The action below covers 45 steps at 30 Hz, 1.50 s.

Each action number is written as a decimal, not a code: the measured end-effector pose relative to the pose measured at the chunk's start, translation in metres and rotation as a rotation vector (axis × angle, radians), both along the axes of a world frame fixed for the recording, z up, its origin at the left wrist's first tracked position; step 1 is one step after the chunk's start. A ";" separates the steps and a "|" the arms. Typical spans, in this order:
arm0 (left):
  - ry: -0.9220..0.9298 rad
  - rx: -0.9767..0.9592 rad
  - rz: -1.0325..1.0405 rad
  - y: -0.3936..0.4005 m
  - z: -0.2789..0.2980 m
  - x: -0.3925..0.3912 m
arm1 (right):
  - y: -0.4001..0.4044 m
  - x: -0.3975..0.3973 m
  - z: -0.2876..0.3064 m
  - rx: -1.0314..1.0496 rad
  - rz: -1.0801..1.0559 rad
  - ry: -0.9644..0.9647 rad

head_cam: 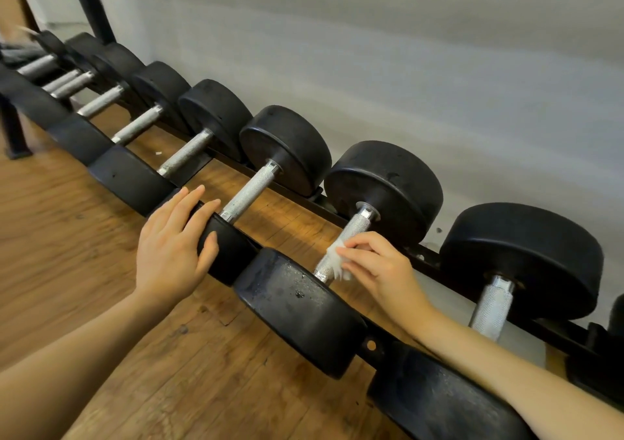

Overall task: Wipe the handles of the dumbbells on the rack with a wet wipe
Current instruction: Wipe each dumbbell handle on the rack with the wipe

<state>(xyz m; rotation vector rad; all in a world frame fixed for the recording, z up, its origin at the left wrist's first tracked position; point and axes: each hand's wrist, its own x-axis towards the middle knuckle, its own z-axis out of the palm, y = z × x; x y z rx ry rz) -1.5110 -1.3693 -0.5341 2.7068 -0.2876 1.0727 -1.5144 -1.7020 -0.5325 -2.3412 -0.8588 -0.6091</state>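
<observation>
A grey wall [405, 68] fills the upper part of the view, and a wooden floor [84, 270] is seen below and to the left. Between them a black rack [418, 257] runs diagonally from the far left to the near right, and a row of black dumbbells [216, 112] with knurled metal handles is laid across its two rails. A black upright post [91, 3] of the rack is seen at the top left.

The left hand [172, 247] is laid flat over the near head of one dumbbell [229, 247], with the fingers [194, 199] straight and spread, and nothing is gripped. The bare handle [250, 193] of that dumbbell is seen just beyond the fingertips.

On the next dumbbell [385, 186] to the right, the near head [297, 308] is marked with small wet spots. Its handle [344, 247] is touched by the right hand [378, 270], which is brought in from the right side. A small white wet wipe [334, 262], crumpled, is pinched between the thumb and the curled fingers [364, 240] of that hand and is pressed against the lower part of the handle, close to the near head. The upper part of the handle, toward the far head, is left uncovered.

A further dumbbell [520, 257] is seen to the right, its handle [491, 308] partly hidden behind the right forearm [489, 372]. The dumbbells at the far left are blurred and cannot be told apart clearly.
</observation>
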 end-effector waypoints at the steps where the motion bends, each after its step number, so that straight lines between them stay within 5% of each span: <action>1: 0.000 0.001 0.002 0.000 0.000 0.000 | 0.000 0.001 0.001 0.034 -0.016 0.011; 7: 0.007 0.012 0.016 0.000 0.000 -0.001 | 0.006 -0.010 0.002 -0.149 0.129 0.000; 33: 0.079 0.082 0.054 -0.001 0.004 -0.004 | 0.012 -0.009 -0.007 -0.066 0.130 -0.001; 45: 0.206 -0.020 0.245 -0.021 0.003 -0.015 | 0.013 -0.005 -0.008 -0.073 0.132 -0.012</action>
